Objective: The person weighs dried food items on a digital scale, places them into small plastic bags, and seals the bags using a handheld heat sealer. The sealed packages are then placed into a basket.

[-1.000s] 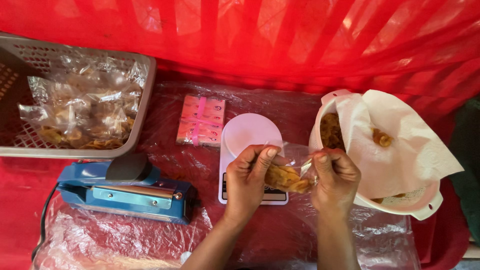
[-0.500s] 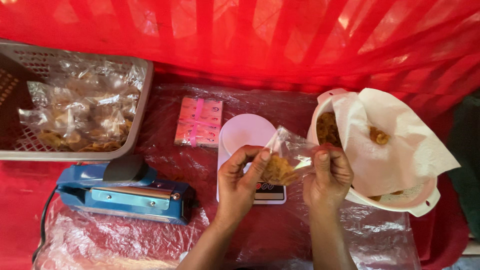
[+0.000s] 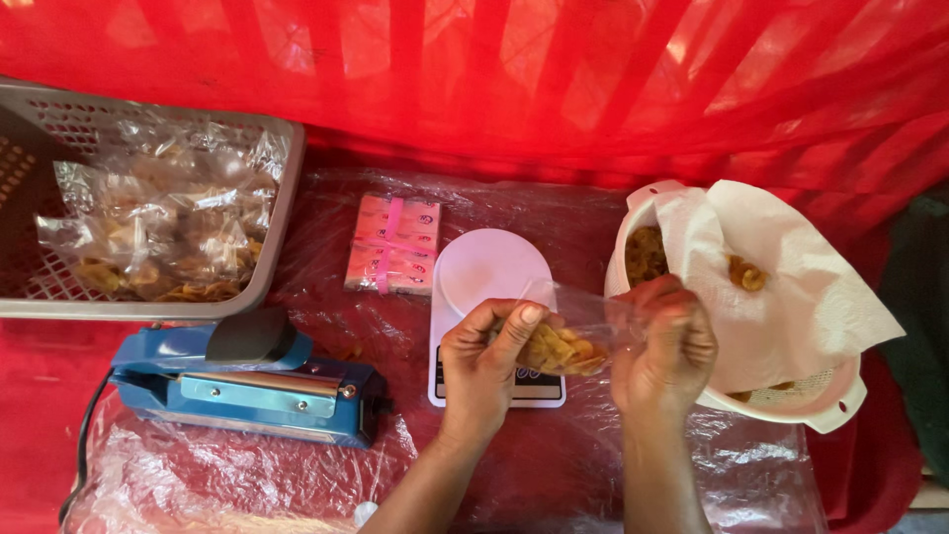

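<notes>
Bag of chips (image 3: 568, 346) | lengthwise left-right | between left hand (image 3: 484, 371), right hand (image 3: 667, 346)

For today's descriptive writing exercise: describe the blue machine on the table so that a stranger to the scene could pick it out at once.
Start at the grey plastic basket of filled clear bags at the table's left. Directly in front of it, on the plastic-covered red table, lies the heat sealer. It is the only blue thing here: a long, low bar with a black handle and a cord at its left end.

The grey perforated plastic basket (image 3: 282, 198) is cut off at the left edge; the white digital scale's (image 3: 491, 272) display is hidden behind the left hand (image 3: 484, 361).
</notes>
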